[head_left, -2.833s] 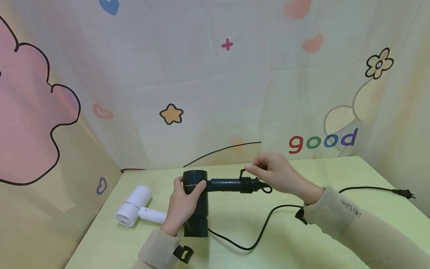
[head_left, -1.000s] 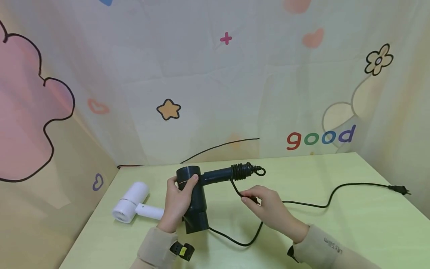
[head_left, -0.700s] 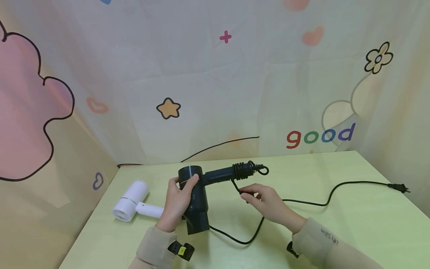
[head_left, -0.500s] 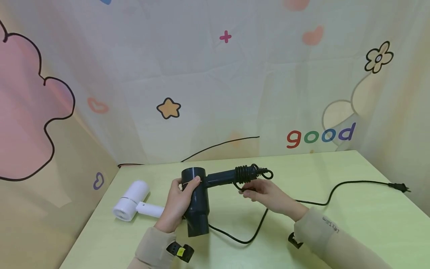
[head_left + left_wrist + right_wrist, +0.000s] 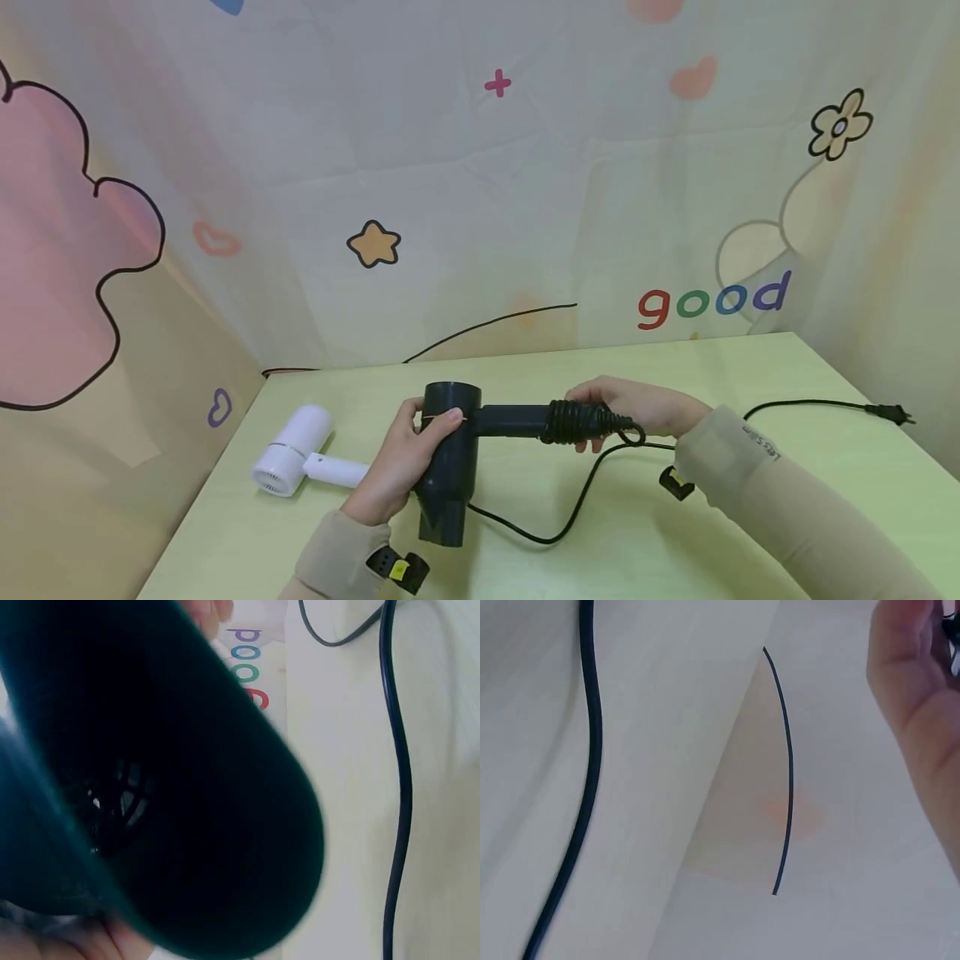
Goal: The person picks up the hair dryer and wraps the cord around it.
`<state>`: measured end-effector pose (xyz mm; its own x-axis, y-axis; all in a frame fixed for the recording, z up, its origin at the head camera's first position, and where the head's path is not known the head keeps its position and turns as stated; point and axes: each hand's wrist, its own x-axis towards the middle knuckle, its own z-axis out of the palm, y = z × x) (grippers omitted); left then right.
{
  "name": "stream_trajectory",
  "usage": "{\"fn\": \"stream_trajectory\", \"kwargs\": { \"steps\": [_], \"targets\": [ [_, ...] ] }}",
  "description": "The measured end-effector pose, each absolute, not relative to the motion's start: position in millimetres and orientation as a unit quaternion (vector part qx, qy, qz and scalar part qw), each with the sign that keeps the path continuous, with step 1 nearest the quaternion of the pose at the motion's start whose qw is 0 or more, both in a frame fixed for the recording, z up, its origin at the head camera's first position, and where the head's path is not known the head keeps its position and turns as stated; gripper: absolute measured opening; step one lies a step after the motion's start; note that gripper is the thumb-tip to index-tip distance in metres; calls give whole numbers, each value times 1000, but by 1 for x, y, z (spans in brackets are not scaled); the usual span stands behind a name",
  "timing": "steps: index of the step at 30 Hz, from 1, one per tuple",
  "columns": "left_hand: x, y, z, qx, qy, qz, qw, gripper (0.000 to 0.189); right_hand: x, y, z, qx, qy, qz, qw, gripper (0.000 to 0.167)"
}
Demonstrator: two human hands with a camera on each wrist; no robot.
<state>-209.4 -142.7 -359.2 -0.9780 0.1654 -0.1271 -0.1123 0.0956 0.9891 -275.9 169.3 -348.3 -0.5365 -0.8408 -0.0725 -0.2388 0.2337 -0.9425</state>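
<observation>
My left hand [image 5: 397, 462] grips the barrel of a black hair dryer [image 5: 456, 458], thumb across its front. The dryer's handle points right, and its own cord [image 5: 573, 422] is wound in several tight turns near the handle's end. A small loop [image 5: 636, 434] sticks out past the last turns. Behind the wound part is my right hand [image 5: 641, 404], its fingertips showing below the handle; the cord's free end is hidden there. Something dark shows within the right hand [image 5: 922, 690] in the right wrist view. The dryer's nozzle [image 5: 315, 825] fills much of the left wrist view.
A white hair dryer [image 5: 296, 446] lies on the pale green table [image 5: 637, 542] to the left. Another black cord [image 5: 555, 540] snakes across the table beneath the right arm to a plug [image 5: 891, 413] at the far right. A printed curtain [image 5: 465, 192] hangs behind.
My right hand has gone from above the handle, down in front of it with the cord's end, then up behind it. The dryer has levelled out and come slightly right.
</observation>
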Motion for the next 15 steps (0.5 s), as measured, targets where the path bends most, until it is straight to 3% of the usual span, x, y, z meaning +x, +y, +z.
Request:
{"fn": "stream_trajectory", "kwargs": {
  "steps": [6,15],
  "targets": [
    [-209,-143,-353,72,749,647,125,63,-272,171,-331,-330,754,-449,348,16],
    [-215,-138,-355,109,793,586,127,71,-263,174,-326,-296,749,-461,373,23]
  ]
}}
